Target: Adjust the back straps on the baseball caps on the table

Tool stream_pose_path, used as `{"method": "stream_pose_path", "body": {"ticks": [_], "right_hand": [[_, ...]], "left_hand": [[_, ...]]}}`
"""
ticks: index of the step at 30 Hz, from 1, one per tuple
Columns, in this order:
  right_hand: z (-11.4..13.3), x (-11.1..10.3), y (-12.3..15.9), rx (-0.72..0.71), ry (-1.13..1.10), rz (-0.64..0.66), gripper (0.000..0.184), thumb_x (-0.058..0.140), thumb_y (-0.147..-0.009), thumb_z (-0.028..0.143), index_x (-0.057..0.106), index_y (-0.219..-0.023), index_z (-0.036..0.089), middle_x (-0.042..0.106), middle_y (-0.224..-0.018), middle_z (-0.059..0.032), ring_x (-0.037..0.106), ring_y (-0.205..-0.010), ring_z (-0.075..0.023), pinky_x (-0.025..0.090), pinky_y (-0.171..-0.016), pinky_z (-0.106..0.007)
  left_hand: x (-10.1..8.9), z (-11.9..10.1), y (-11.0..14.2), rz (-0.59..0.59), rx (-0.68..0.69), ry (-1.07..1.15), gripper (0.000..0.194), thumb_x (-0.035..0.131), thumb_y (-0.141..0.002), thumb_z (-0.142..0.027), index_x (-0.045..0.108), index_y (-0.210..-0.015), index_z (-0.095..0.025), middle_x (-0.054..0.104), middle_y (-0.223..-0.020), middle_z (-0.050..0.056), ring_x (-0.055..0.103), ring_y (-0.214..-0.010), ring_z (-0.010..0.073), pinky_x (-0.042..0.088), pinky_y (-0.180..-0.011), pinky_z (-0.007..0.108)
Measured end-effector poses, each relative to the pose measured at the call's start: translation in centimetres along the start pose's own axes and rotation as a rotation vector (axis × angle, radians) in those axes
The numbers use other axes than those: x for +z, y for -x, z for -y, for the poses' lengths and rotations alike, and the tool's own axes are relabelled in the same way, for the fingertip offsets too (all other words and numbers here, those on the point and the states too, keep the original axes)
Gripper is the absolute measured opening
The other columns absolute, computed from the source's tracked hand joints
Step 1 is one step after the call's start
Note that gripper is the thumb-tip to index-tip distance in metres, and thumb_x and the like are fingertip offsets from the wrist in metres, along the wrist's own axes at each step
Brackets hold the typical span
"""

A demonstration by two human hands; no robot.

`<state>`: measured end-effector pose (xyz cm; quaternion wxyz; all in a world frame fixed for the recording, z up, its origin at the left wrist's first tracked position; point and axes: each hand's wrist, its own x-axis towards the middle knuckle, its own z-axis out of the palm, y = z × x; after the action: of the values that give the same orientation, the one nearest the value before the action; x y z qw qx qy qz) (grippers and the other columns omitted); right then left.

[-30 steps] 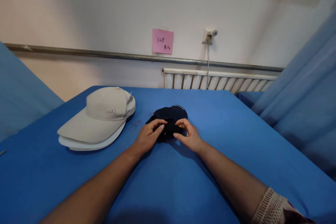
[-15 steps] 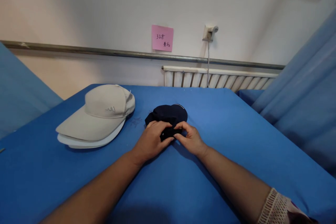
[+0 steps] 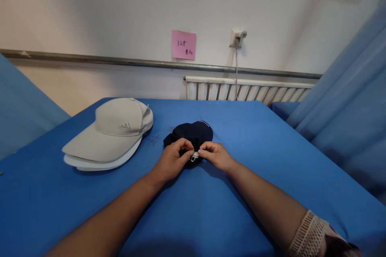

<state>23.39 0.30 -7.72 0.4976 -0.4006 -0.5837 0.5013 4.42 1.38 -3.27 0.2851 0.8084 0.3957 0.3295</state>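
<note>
A dark navy cap [image 3: 189, 131] lies on the blue-covered table, its brim with small white lettering pointing away from me. At its near edge are a light strip [image 3: 196, 154] and a small metal buckle [image 3: 193, 159], apparently on the cap's back strap. My left hand [image 3: 174, 160] pinches the strap from the left, thumb and index finger together. From the right, my right hand [image 3: 217, 158] pinches the same strap close to the light strip. The fingertips are only a little apart. Fingers hide part of the strap and the cap's opening.
Left of the navy cap is a stack of light caps, a beige cap [image 3: 119, 128] on top of white brims [image 3: 105, 164]. Behind the table [image 3: 181, 217] stand a radiator [image 3: 250, 88] and a metal rail [image 3: 135, 62]. Blue curtains [image 3: 346, 108] hang on both sides.
The light strip and metal buckle now show between my fingertips; before, that part of the strap looked dark. Both hands stay at the cap's near edge. The view has shifted slightly.
</note>
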Motion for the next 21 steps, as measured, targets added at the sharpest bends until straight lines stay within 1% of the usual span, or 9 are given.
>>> {"method": "stream_pose_path", "body": {"ticks": [2,4,7,9,12,15,18,21], "right_hand": [[0.0,-0.2,0.0,0.011,-0.01,0.014,0.019,0.069,-0.075,0.037,0.064,-0.071,0.019,0.058,-0.067,0.0031,0.048,-0.062,-0.0107,0.039,-0.063,-0.025],[-0.1,-0.3,0.0,0.013,-0.004,0.015,0.02,0.07,-0.075,0.038,0.064,-0.071,0.019,0.058,-0.066,0.0031,0.048,-0.062,-0.0108,0.038,-0.063,-0.025],[-0.3,-0.3,-0.1,0.006,0.008,0.013,0.021,0.068,-0.076,0.038,0.062,-0.07,0.019,0.057,-0.066,0.0031,0.048,-0.063,-0.0111,0.039,-0.064,-0.026],[-0.5,-0.3,-0.1,0.0,0.019,0.019,0.021,0.067,-0.077,0.038,0.061,-0.071,0.019,0.056,-0.067,0.003,0.048,-0.063,-0.0114,0.039,-0.065,-0.026],[-0.6,-0.2,-0.1,-0.009,0.035,0.032,0.022,0.066,-0.079,0.039,0.059,-0.071,0.02,0.056,-0.068,0.0029,0.049,-0.064,-0.0118,0.04,-0.065,-0.026],[-0.7,-0.1,-0.1,-0.027,0.061,0.033,0.021,0.064,-0.081,0.038,0.059,-0.072,0.02,0.057,-0.069,0.0027,0.05,-0.065,-0.0121,0.041,-0.066,-0.027],[-0.5,0.0,0.1,-0.068,0.123,0.009,0.019,0.063,-0.082,0.037,0.061,-0.075,0.02,0.059,-0.072,0.0019,0.052,-0.068,-0.0128,0.042,-0.068,-0.027],[0.0,0.2,0.5,-0.132,0.243,-0.024,0.016,0.071,-0.076,0.034,0.062,-0.08,0.02,0.062,-0.077,0.0013,0.055,-0.073,-0.014,0.043,-0.07,-0.027]], "left_hand": [[0.0,0.2,-0.1,0.027,-0.039,0.091,0.013,0.056,-0.088,-0.032,0.059,-0.086,-0.019,0.065,-0.078,0.0,0.062,-0.071,0.0151,0.05,-0.067,0.028],[0.0,0.4,0.0,0.061,-0.041,0.114,0.015,0.059,-0.087,-0.033,0.059,-0.092,-0.02,0.068,-0.084,0.001,0.065,-0.076,0.0163,0.051,-0.07,0.029],[-0.1,0.4,0.1,0.087,0.006,-0.012,0.027,0.066,-0.082,-0.036,0.062,-0.104,-0.022,0.071,-0.099,0.003,0.066,-0.092,0.0202,0.052,-0.082,0.034],[-0.2,0.3,0.3,0.073,0.049,-0.131,0.03,0.067,-0.081,-0.036,0.063,-0.107,-0.023,0.071,-0.103,0.004,0.064,-0.099,0.0224,0.05,-0.087,0.037],[-0.2,0.0,0.4,0.046,0.11,-0.246,0.025,0.065,-0.083,-0.034,0.064,-0.106,-0.022,0.071,-0.102,0.004,0.063,-0.099,0.0233,0.049,-0.088,0.038],[-0.2,-0.3,0.4,0.032,0.164,-0.308,0.02,0.061,-0.086,-0.032,0.065,-0.103,-0.022,0.072,-0.098,0.004,0.062,-0.095,0.0226,0.048,-0.087,0.038],[-0.3,-0.5,0.4,0.021,0.181,-0.3,0.018,0.059,-0.086,-0.03,0.064,-0.101,-0.021,0.072,-0.095,0.003,0.062,-0.092,0.0213,0.048,-0.088,0.039],[-0.4,-0.7,0.3,-0.01,0.13,-0.222,0.017,0.06,-0.085,-0.03,0.064,-0.099,-0.022,0.072,-0.091,0.002,0.064,-0.089,0.0205,0.048,-0.087,0.038]]}}
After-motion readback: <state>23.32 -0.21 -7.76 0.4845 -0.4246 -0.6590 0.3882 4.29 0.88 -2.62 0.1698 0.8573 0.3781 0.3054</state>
